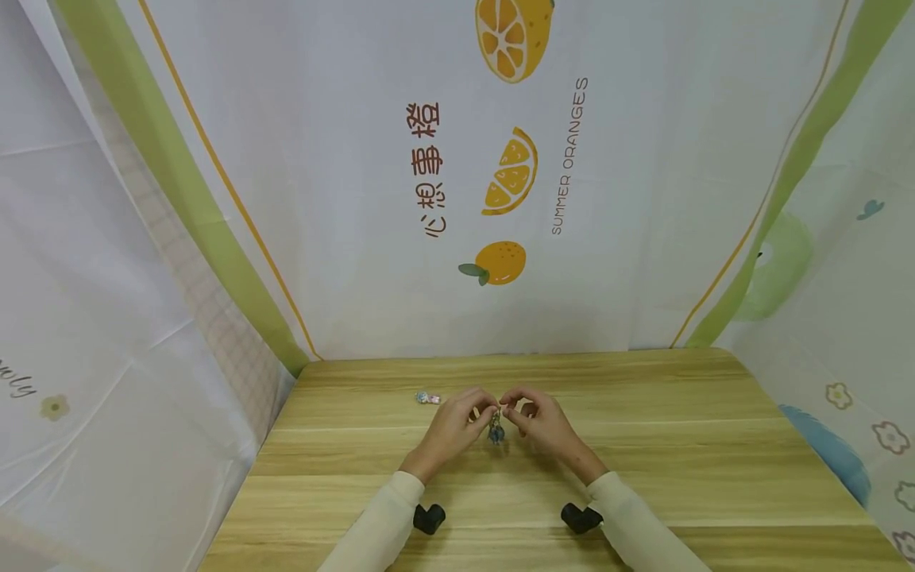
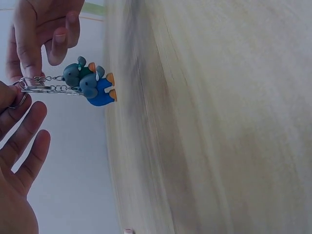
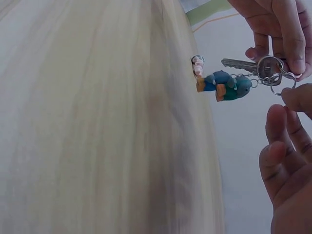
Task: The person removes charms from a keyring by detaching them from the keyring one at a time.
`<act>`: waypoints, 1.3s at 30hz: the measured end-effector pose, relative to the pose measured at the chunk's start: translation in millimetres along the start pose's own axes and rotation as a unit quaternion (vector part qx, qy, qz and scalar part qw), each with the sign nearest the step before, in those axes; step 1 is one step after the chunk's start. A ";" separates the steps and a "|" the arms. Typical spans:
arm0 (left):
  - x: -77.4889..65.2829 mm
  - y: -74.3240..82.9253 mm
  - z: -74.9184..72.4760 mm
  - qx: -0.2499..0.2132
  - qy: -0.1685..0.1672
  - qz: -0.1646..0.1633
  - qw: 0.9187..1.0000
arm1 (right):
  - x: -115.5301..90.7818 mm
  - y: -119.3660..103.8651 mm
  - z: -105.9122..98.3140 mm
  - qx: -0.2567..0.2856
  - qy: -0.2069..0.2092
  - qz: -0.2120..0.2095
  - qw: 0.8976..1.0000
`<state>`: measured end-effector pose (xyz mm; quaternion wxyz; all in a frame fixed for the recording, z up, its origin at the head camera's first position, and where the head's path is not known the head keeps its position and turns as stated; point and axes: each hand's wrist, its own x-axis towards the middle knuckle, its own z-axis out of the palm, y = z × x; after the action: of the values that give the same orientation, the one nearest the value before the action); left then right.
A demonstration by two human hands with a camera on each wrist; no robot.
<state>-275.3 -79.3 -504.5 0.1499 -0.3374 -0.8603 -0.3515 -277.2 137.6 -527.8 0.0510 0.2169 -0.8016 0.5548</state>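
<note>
In the head view my left hand point(image 1: 453, 425) and right hand point(image 1: 546, 423) meet above the table, fingertips close together. Between them hangs a bunch of keychains point(image 1: 496, 434). Two small figurines, one in blue point(image 2: 101, 94) and one in green point(image 2: 74, 74), have grey heads and orange feet and dangle on short chains. A metal key point(image 3: 239, 65) hangs beside them from the key rings point(image 3: 271, 71). My left fingertips pinch the rings from one side; my right thumb and finger pinch a ring from the other. Fingertips partly hide where the rings join.
A small pink-and-white figurine point(image 1: 427, 398) with a bluish end lies on the wooden table point(image 1: 679, 445), behind and left of my hands. Black wrist devices point(image 1: 430, 519) sit at both cuffs. A printed white curtain point(image 1: 357, 302) stands along the table's far edge.
</note>
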 end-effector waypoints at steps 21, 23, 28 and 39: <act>1.0 3.1 -0.8 -0.010 -0.002 0.005 1.000 | -0.1 1.4 -2.3 -0.040 -0.001 -0.053 0.998; 0.9 2.5 -0.7 -0.011 -0.005 0.003 1.000 | -0.6 0.2 -2.7 -0.040 0.000 -0.046 0.998; 0.9 2.3 -1.5 -0.011 -0.011 0.001 1.000 | 0.4 -2.1 -5.0 -0.044 0.016 -0.018 0.999; -1.3 -0.2 -4.8 -0.010 0.003 0.008 1.000 | 1.8 -4.9 -20.2 -0.041 0.054 0.029 0.997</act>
<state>-274.3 -83.4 -501.9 0.1522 -0.3447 -0.8534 -0.3602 -280.1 154.0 -515.3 0.0870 0.1606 -0.8260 0.5332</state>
